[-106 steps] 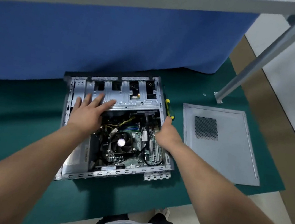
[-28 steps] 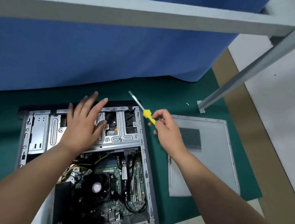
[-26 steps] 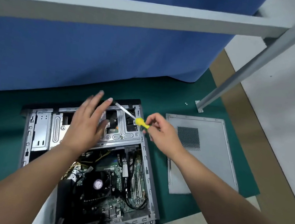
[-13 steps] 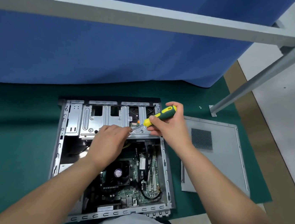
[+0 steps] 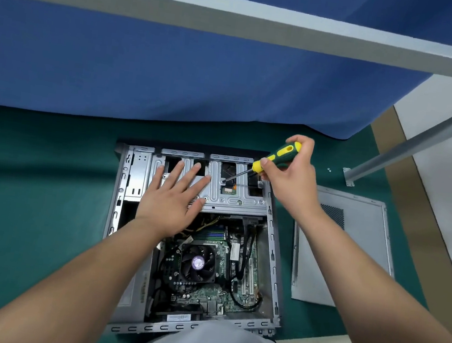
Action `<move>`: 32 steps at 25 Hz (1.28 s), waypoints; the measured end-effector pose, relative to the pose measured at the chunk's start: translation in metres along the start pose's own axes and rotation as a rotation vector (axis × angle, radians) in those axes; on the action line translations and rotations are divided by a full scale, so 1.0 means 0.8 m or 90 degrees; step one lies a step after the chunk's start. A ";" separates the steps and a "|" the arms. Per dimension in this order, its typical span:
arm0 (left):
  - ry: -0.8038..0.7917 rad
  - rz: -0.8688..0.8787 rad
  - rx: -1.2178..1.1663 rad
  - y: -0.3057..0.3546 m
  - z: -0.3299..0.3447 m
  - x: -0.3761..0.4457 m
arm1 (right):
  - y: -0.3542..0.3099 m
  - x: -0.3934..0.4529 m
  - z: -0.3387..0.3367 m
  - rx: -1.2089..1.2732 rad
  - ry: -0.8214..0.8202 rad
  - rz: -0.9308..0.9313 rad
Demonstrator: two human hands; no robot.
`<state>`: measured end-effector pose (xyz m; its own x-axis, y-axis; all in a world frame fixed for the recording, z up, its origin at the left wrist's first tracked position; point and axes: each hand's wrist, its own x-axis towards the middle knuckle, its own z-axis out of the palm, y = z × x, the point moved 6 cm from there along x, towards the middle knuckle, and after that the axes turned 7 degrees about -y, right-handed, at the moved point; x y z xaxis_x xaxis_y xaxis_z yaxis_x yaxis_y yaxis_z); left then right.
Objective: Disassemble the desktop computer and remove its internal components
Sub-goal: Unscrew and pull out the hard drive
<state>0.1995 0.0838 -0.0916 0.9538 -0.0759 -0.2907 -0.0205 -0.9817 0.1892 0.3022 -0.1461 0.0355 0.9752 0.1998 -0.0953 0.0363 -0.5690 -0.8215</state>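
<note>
1. Two hands are working over the open desktop computer (image 5: 196,241), which is lying on its side on the green mat (image 5: 30,204) just in front of us.
2. We are seeing the motherboard (image 5: 204,291) nearest; it looks fragile, so we are judging it best held by its edges.
3. Our left hand (image 5: 172,196) is pressing flat, fingers spread, on the drive cage (image 5: 233,198), a stiff sheet-metal part that probably has sharp edges.
4. Our right hand (image 5: 289,176) is gripping the screwdriver (image 5: 266,162), its tip meeting a cage screw.
5. Farther right, the side panel (image 5: 352,244) is lying flat.
</note>
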 end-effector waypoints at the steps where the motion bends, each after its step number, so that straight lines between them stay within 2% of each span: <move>1: 0.002 -0.002 0.002 0.000 0.000 0.001 | -0.002 0.003 0.001 -0.013 0.000 -0.010; 8: 0.008 -0.009 0.012 0.002 0.001 0.002 | -0.004 0.011 0.002 -0.047 -0.012 -0.041; 13: 0.019 -0.008 0.012 0.003 0.000 0.002 | -0.039 0.008 0.013 -0.156 -0.050 -0.134; 17: 0.021 -0.010 0.006 0.002 0.002 0.004 | -0.085 0.012 0.024 -0.363 -0.090 -0.178; 21: 0.025 -0.007 0.004 0.001 0.002 0.005 | -0.125 0.029 0.022 -0.633 0.006 -0.193; 22: 0.024 -0.007 0.008 0.001 0.002 0.005 | -0.131 0.031 0.026 -0.653 -0.014 -0.210; 26: 0.006 -0.008 0.013 0.000 0.002 0.006 | -0.147 0.026 0.050 -0.640 -0.262 -0.364; 28: -0.007 -0.005 0.010 0.000 0.002 0.006 | -0.151 0.029 0.045 -0.619 -0.326 -0.368; 30: -0.027 0.001 0.012 -0.001 0.000 0.006 | -0.147 0.033 0.040 -0.671 -0.290 -0.343; 32: -0.048 0.016 0.009 -0.001 -0.003 0.005 | -0.151 0.036 0.034 -0.767 -0.161 -0.317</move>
<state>0.2041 0.0849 -0.0908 0.9274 -0.1130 -0.3566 -0.0486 -0.9816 0.1848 0.3197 -0.0501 0.1163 0.7391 0.6586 -0.1413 0.6729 -0.7129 0.1976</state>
